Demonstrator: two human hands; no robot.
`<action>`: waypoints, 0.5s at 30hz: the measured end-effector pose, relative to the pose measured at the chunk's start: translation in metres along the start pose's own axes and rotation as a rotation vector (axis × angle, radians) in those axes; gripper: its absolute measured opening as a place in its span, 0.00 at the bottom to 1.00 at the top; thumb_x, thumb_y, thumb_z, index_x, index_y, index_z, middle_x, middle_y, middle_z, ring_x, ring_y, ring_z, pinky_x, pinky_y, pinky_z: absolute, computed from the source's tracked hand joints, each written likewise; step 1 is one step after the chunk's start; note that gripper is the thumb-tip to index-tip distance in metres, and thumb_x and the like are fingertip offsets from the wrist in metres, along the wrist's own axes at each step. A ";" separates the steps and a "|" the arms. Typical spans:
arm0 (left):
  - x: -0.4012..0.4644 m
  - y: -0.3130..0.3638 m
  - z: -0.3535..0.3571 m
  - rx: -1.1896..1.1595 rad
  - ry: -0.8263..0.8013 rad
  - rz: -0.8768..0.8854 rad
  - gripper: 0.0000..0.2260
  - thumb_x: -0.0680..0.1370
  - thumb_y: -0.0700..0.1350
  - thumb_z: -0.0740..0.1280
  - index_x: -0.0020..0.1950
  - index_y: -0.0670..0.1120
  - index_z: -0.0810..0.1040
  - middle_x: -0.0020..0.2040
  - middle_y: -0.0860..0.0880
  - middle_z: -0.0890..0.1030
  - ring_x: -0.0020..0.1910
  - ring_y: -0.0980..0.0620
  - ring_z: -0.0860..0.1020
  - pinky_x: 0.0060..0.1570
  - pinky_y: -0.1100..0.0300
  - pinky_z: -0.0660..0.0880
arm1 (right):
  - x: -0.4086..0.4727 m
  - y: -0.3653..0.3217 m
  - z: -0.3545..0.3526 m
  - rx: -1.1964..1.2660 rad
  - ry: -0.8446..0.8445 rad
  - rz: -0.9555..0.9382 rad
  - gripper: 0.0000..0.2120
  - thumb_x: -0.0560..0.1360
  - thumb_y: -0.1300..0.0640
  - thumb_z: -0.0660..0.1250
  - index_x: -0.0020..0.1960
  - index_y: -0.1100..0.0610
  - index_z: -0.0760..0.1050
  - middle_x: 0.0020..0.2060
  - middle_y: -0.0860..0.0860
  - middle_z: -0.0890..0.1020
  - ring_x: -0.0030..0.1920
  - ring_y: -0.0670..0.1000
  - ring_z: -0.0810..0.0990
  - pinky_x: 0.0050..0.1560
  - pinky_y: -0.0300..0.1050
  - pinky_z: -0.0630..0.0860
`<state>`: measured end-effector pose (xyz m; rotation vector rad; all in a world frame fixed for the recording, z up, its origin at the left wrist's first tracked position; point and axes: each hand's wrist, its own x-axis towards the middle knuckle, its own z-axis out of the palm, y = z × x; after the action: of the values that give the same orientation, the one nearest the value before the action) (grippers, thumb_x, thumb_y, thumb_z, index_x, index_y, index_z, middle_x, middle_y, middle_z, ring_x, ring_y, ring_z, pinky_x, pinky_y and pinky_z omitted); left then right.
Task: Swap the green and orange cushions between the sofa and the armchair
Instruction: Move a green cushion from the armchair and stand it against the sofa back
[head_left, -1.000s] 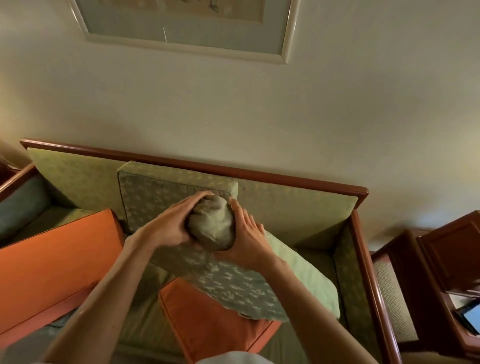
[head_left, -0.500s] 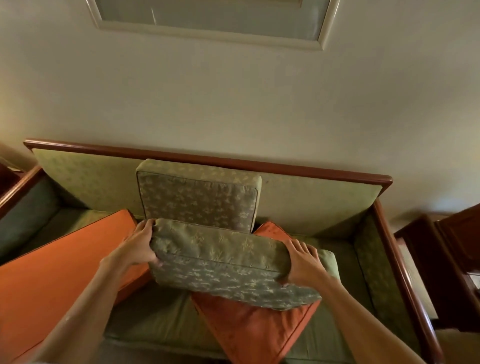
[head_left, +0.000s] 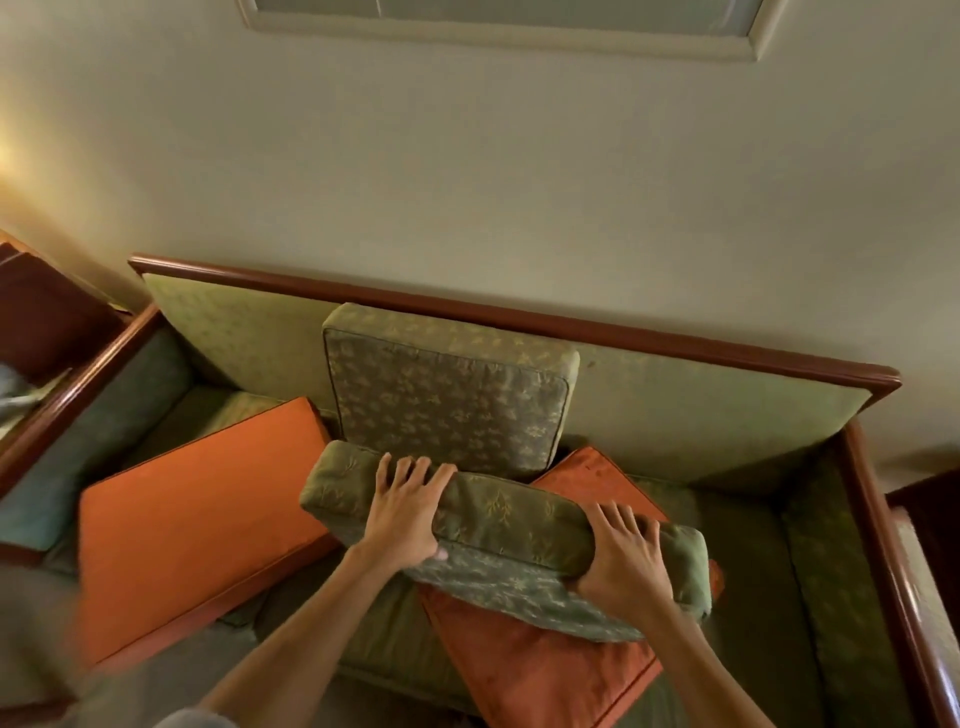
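Observation:
A green patterned cushion lies tilted across the sofa seat, resting on an orange cushion. My left hand grips its upper edge near the left end. My right hand grips the same edge near the right end. A second green cushion stands upright against the sofa back, just behind the held one. A larger orange cushion lies slanted on the left part of the seat.
The sofa has a dark wooden frame and a wooden right armrest. A dark wooden piece of furniture stands at the far left. A framed picture hangs on the wall above.
A second ago both hands clutched a bunched corner of the green cushion. Since then they have laid it flat across the orange cushion and moved from its ends onto its upper edge.

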<state>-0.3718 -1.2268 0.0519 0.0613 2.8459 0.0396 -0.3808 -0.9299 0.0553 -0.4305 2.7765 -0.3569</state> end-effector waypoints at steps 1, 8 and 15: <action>-0.001 -0.003 -0.001 -0.001 0.000 0.005 0.52 0.61 0.65 0.78 0.78 0.54 0.57 0.72 0.49 0.65 0.74 0.43 0.60 0.77 0.40 0.44 | 0.001 -0.001 0.001 0.003 0.010 -0.013 0.42 0.60 0.34 0.69 0.69 0.47 0.65 0.63 0.45 0.71 0.66 0.52 0.67 0.70 0.57 0.56; 0.029 -0.025 -0.040 -0.106 0.067 0.066 0.46 0.60 0.66 0.78 0.73 0.55 0.64 0.64 0.53 0.70 0.67 0.47 0.65 0.73 0.43 0.52 | 0.044 -0.005 -0.036 0.087 0.059 -0.039 0.39 0.56 0.36 0.72 0.65 0.45 0.68 0.58 0.43 0.72 0.64 0.49 0.69 0.68 0.55 0.60; 0.108 -0.090 -0.075 -0.169 0.086 0.126 0.49 0.55 0.71 0.77 0.71 0.55 0.65 0.61 0.55 0.72 0.64 0.48 0.66 0.71 0.41 0.57 | 0.133 -0.040 -0.100 -0.051 0.045 -0.093 0.43 0.55 0.35 0.72 0.67 0.48 0.67 0.60 0.43 0.73 0.64 0.48 0.67 0.66 0.52 0.59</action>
<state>-0.5000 -1.3128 0.0890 0.2073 2.9076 0.3155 -0.5245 -0.9910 0.1240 -0.5724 2.8209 -0.3214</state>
